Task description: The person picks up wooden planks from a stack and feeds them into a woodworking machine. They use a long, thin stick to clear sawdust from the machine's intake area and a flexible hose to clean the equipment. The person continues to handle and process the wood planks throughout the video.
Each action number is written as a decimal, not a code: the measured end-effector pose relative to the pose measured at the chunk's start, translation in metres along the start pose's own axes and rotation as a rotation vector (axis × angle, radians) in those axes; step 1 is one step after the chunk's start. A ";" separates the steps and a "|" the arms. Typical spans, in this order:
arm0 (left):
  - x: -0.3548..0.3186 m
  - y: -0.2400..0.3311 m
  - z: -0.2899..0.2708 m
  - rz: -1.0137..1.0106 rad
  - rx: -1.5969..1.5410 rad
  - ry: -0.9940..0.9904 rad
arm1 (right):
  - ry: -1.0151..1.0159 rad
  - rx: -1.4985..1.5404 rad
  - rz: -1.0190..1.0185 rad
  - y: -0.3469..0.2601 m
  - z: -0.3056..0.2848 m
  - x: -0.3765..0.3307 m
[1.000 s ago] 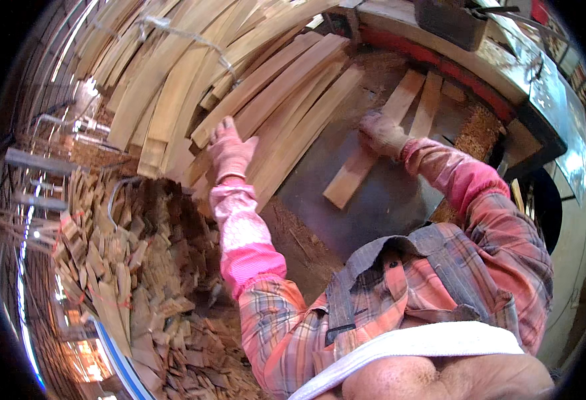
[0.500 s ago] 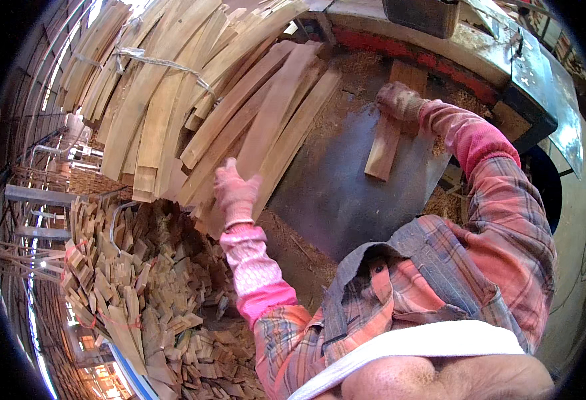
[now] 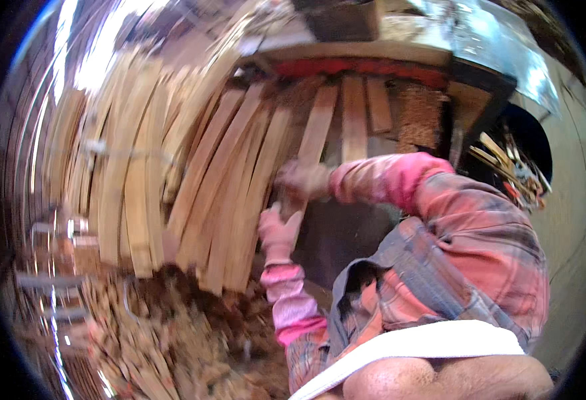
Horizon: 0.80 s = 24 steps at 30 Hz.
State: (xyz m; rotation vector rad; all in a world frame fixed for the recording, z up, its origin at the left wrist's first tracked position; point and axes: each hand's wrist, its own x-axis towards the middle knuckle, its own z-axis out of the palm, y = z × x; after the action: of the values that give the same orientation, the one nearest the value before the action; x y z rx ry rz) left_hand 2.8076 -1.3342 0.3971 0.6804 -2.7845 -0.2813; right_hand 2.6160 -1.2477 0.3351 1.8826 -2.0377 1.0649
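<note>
One plank [image 3: 318,123] just right of board stack [image 3: 200,175], right hand [image 3: 303,180] clasping it, now shifted stackward, left hand [image 3: 279,235] now at plank's near end, can't tell its grip, bare tabletop [image 3: 341,233] beyond plank from stack.

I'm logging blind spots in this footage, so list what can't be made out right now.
All in the head view:
Right hand: motion blur hides how its fingers are placed.
Left hand: blurred; whether it grips the long slat is unclear.
Part of that slat: covered by the right hand.
Scrap heap: blur merges separate pieces.
Dark box: cut off by the upper edge.
Dark round opening: shadow hides its depth.
</note>
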 end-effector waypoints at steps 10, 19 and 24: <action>0.129 -0.123 -0.142 -0.441 0.589 0.003 | -0.203 -0.471 0.352 0.073 -0.027 -0.007; 0.145 -0.131 -0.150 -0.553 0.615 -0.188 | -0.461 -0.405 0.248 0.141 -0.093 -0.028; 0.104 -0.109 -0.128 -0.437 0.494 -0.023 | -0.435 -0.388 0.337 0.158 -0.121 -0.029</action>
State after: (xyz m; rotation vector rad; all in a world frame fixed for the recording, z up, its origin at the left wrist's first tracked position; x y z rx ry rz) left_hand 2.8019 -1.4944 0.5127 1.4066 -2.7099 0.3394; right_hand 2.4351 -1.1610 0.3473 1.7101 -2.6324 0.2729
